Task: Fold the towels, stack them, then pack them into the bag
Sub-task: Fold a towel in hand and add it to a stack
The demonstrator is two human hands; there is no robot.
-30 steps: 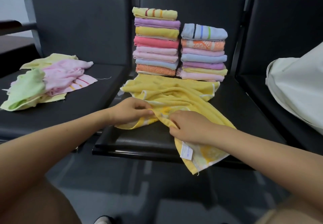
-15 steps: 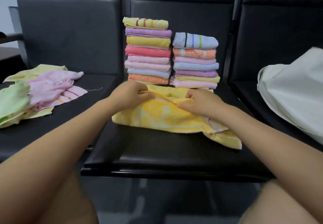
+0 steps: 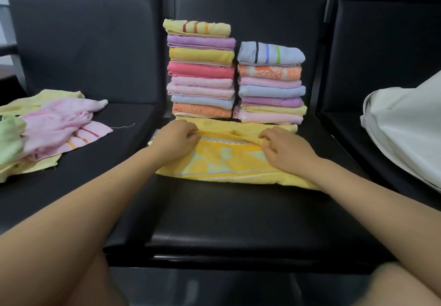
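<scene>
Yellow towel (image 3: 229, 162): patterned, folded over into a long band, lying across the middle black seat (image 3: 238, 222) just in front of the two stacks. Left hand (image 3: 175, 139): fingers curled, pinching the upper folded edge near the towel's left end. Right hand (image 3: 287, 149): fingers curled, pinching the same edge toward the right end, palm resting on the cloth.

Taller stack (image 3: 200, 69): eight folded towels at the back of the middle seat, topped by a pale yellow one with red and orange stripes. Shorter stack (image 3: 270, 83): seven folded towels just beside it on the right, topped by a pale blue one with dark, blue and green stripes; the two stacks touch or nearly touch.

Unfolded towels (image 3: 47, 126): a loose heap of pink, green and pale yellow cloth on the left seat, well apart from the hands.

White bag (image 3: 405, 129): slumped on the right seat, at the frame's edge.
</scene>
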